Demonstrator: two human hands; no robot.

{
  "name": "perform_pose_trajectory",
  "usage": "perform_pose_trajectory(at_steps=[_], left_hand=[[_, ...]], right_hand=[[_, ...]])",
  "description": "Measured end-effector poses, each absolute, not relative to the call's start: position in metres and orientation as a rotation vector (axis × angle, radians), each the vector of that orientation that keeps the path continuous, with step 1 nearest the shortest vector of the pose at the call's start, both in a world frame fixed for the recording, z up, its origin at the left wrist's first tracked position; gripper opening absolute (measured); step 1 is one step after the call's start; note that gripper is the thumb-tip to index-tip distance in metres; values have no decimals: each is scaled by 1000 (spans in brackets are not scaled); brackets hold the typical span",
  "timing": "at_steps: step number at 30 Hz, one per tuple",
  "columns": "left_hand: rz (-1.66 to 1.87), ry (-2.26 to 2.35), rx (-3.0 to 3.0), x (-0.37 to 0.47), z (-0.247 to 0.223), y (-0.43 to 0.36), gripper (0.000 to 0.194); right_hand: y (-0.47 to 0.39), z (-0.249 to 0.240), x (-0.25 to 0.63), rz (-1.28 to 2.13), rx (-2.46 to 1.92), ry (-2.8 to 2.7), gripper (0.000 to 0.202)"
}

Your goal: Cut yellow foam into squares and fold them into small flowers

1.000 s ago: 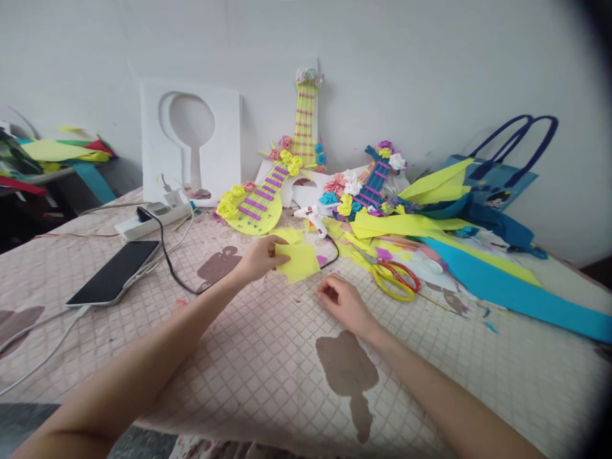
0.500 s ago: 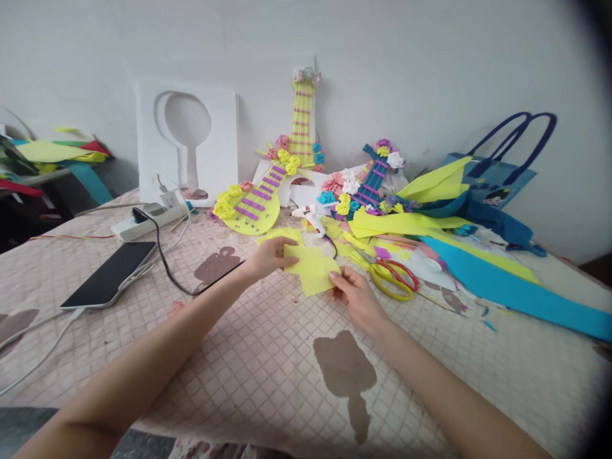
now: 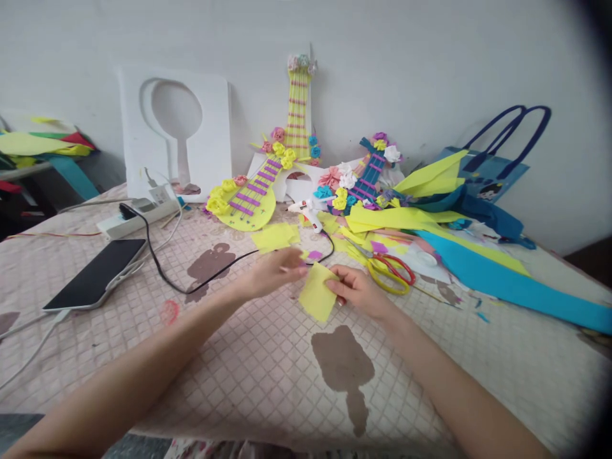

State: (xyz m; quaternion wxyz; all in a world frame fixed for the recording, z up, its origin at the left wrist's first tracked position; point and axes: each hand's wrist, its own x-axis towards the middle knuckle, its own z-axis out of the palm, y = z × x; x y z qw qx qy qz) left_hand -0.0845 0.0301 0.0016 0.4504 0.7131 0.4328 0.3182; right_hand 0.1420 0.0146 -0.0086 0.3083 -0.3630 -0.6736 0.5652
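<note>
In the head view, my right hand [image 3: 356, 288] pinches a yellow crepe paper square [image 3: 318, 296] between thumb and fingers, above the patterned tablecloth. My left hand [image 3: 277, 274] is just left of the square. Its thumb and fingers are apart and slightly blurred, with nothing visible held in them. Behind the left hand lie more yellow paper squares [image 3: 273, 237]. A white glue gun [image 3: 308, 213] rests beyond both hands, its black cord curving across the cloth. Scissors [image 3: 389, 273] with yellow and red handles lie right of my right hand.
Flower-trimmed paper guitars [image 3: 255, 203] stand against the wall beside a white foam board [image 3: 215, 134] with a cutout. At left are a phone [image 3: 95, 274] and a power strip [image 3: 138, 217]. Crepe paper strips [image 3: 502, 274] and a blue bag [image 3: 497, 175] fill the right side.
Overlapping yellow squares were between both hands; now a single square shows in my right hand, lower and turned. My left hand has come off the paper. The view has shifted slightly.
</note>
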Motion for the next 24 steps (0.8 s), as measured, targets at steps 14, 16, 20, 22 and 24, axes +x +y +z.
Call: perform_pose_trajectory(at_steps=[14,16,20,22,24], left_hand=[[911,889,1099,-68,-8,16,36],[899,880,1134,-68,-9,15,34],[915,884,1248,-71,-10,13,45],[915,811,1329,-75,-12,12,60],[872,750,1463,-80,-16,10,62]], right_hand=[[10,-22,132,1382,-743,-1676,40],[8,-23,131,1274,-787,-1754,29],[9,-25,133,1130,-921,-1720,21],[12,-27,136,1117,-968,-1719,20],[15,-30,138,1134,-1000,-1755,19]])
